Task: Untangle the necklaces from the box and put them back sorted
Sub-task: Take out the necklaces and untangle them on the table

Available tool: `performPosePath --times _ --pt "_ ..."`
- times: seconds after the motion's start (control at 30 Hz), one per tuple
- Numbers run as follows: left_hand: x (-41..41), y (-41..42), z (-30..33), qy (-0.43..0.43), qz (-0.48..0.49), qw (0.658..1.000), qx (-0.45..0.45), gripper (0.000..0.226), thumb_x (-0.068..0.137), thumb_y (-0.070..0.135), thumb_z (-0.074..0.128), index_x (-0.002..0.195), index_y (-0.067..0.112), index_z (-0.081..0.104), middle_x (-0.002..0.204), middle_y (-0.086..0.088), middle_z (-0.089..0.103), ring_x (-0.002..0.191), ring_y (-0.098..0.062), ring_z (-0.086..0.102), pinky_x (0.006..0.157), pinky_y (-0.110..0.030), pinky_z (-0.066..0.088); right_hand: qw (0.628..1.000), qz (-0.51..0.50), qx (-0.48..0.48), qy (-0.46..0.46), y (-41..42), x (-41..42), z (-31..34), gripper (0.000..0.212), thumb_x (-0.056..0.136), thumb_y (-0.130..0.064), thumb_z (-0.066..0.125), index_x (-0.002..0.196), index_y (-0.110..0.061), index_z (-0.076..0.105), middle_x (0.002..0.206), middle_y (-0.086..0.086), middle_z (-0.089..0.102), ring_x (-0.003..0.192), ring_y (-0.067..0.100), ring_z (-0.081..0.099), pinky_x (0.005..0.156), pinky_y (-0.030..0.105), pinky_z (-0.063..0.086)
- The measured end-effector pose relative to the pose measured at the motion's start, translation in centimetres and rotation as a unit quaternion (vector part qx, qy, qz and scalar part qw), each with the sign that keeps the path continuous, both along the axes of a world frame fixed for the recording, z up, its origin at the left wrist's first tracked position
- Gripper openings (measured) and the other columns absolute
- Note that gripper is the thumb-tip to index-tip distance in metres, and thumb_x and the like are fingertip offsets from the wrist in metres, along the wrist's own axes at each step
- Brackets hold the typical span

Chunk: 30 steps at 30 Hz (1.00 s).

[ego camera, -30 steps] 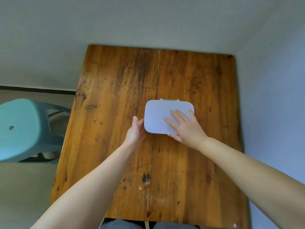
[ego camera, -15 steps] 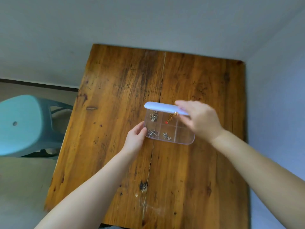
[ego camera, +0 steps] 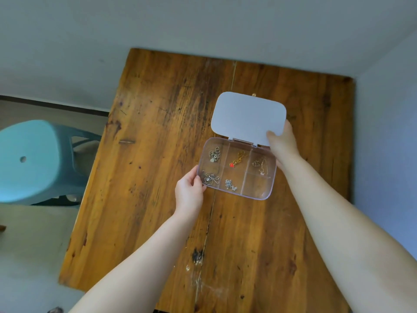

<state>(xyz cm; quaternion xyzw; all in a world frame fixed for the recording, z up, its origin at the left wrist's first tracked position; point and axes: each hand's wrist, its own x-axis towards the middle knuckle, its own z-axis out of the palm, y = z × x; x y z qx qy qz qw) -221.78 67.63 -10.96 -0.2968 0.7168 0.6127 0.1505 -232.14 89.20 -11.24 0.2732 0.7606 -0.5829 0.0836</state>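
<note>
i have the clear compartment box [ego camera: 237, 169] lying on the wooden table [ego camera: 158, 154], near its middle, with the white lid [ego camera: 248, 117] swung back on its hinge so every cell is open to view. my left hand [ego camera: 189, 193] pinches the box's near left corner, i judge to stop it sliding. my right hand [ego camera: 282, 143] grips the lid's right corner, holding it back. five cells each hold a small knotted chain, among them a gold necklace with a red heart [ego camera: 237, 159] in the far middle cell; the near right cell looks empty. no untangling has begun.
</note>
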Motion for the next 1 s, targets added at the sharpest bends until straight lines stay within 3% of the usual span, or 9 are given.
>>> performPosePath --times 0.07,0.13,0.2,0.27,0.37,0.43,0.5,0.7,1.0 --pt "0.0 -0.1 0.0 0.008 0.009 1.000 0.000 0.040 0.097 0.006 0.035 0.124 0.024 0.058 0.110 0.010 0.067 0.090 0.009 0.064 0.089 -0.023 0.053 0.999 0.015 0.032 -0.036 -1.0 -0.4 0.4 0.059 0.090 -0.005 0.047 0.145 -0.015 0.026 0.143 0.009 0.045 0.129 0.027 0.046 0.107 0.041 0.040" --pt "-0.1 -0.3 0.0 0.006 0.013 1.000 0.007 0.039 0.097 0.007 0.036 0.122 0.026 0.059 0.107 0.014 0.067 0.088 0.012 0.063 0.088 -0.023 0.053 0.981 0.015 0.196 -0.003 -2.1 0.3 1.7 0.065 0.092 -0.012 0.052 0.147 -0.014 0.018 0.149 0.012 0.034 0.134 0.028 0.036 0.106 0.035 0.035" --pt "0.0 -0.5 0.0 0.010 0.015 1.000 0.017 0.038 0.097 0.008 0.037 0.119 0.027 0.061 0.106 0.015 0.067 0.091 0.010 0.064 0.088 -0.024 0.054 0.938 0.068 0.294 0.171 -4.1 1.9 3.3 0.045 0.092 -0.010 0.050 0.136 -0.010 0.040 0.135 0.013 0.048 0.124 0.026 0.045 0.097 0.026 0.036" --pt "0.0 -0.5 -0.1 0.013 0.014 0.999 0.030 0.036 0.097 0.008 0.038 0.120 0.024 0.060 0.112 0.009 0.067 0.096 0.004 0.064 0.089 -0.025 0.054 0.910 0.218 0.277 0.218 -6.8 2.9 3.9 0.032 0.090 -0.005 0.045 0.118 -0.009 0.059 0.116 0.011 0.063 0.110 0.026 0.057 0.095 0.031 0.040" --pt "0.2 -0.9 -0.3 0.016 0.012 0.999 0.039 0.036 0.096 0.010 0.040 0.124 0.023 0.058 0.120 0.004 0.065 0.093 0.007 0.063 0.090 -0.027 0.054 0.805 0.443 0.388 0.067 -10.3 3.3 2.3 0.036 0.089 -0.006 0.041 0.118 -0.014 0.059 0.119 0.008 0.063 0.112 0.029 0.054 0.093 0.041 0.035" --pt "0.1 -1.2 -0.5 0.016 0.002 0.999 0.045 0.036 0.096 0.011 0.041 0.126 0.023 0.057 0.122 0.005 0.064 0.091 0.009 0.062 0.092 -0.029 0.052 0.743 0.486 0.458 0.031 -11.2 3.2 1.3 0.036 0.088 -0.006 0.040 0.119 -0.014 0.056 0.122 0.009 0.058 0.112 0.030 0.049 0.089 0.041 0.032" --pt "0.0 -1.5 -0.6 0.013 -0.013 0.998 0.055 0.036 0.096 0.013 0.041 0.127 0.024 0.055 0.125 0.006 0.062 0.090 0.011 0.061 0.094 -0.029 0.051 0.725 0.492 0.481 0.031 -11.5 3.4 0.7 0.035 0.086 -0.008 0.041 0.116 -0.014 0.057 0.120 0.010 0.058 0.111 0.031 0.048 0.087 0.042 0.032" --pt "-0.3 -2.2 -0.6 0.001 -0.049 0.997 0.057 0.036 0.095 0.014 0.043 0.129 0.024 0.053 0.131 0.005 0.057 0.122 -0.011 0.051 0.106 -0.042 0.042 0.754 0.471 0.458 -0.012 -11.8 3.5 0.3 0.039 0.088 -0.015 0.043 0.126 -0.013 0.052 0.128 0.013 0.053 0.118 0.032 0.045 0.094 0.046 0.033" --pt "-1.0 -3.3 -0.7 0.008 -0.132 0.990 0.044 0.038 0.095 0.013 0.045 0.132 0.021 0.050 0.134 0.003 0.055 0.122 -0.013 0.050 0.105 -0.042 0.043 0.783 0.433 0.444 -0.048 -12.8 3.1 -0.2 0.028 0.090 -0.022 0.047 0.116 -0.014 0.054 0.120 0.012 0.057 0.113 0.031 0.049 0.091 0.047 0.036"
